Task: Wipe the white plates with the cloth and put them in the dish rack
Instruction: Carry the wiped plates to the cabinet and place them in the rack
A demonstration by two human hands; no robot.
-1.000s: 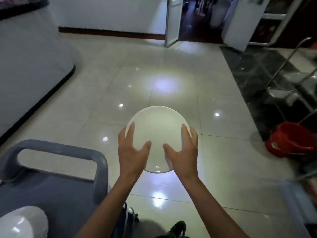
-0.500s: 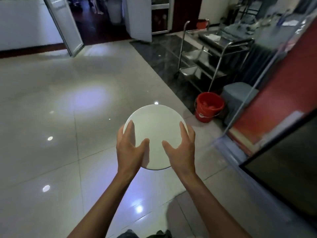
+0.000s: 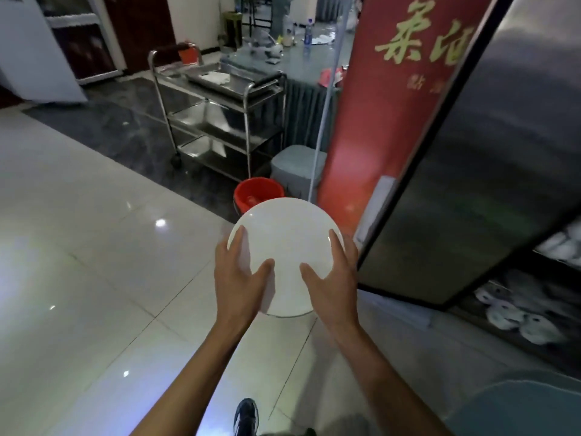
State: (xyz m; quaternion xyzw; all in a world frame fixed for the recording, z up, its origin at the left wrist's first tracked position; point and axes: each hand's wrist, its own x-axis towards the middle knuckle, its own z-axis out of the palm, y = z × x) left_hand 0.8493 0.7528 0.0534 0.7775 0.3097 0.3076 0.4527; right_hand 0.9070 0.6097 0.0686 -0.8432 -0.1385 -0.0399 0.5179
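Note:
A round white plate [image 3: 286,237] is held out in front of me above the tiled floor, both hands on its near half. My left hand [image 3: 239,278] grips the left rim, thumb on the upper face and fingers along the edge. My right hand [image 3: 333,278] grips the right rim the same way. No cloth is in view. At the far right an open dark cabinet [image 3: 503,171] shows shelves with white dishes [image 3: 515,319] inside.
A steel trolley [image 3: 220,111] stands ahead on dark tiles, with a red bucket [image 3: 257,191] and a grey bin [image 3: 297,166] near it. A red panel with gold characters [image 3: 393,99] rises on the right. My shoe [image 3: 246,416] shows below. A blue-grey surface [image 3: 528,407] is at bottom right.
My view has swung right: the grey cart at the lower left is gone, and the trolley, bucket, red panel and cabinet have come in. Both hands keep the same grip on the plate.

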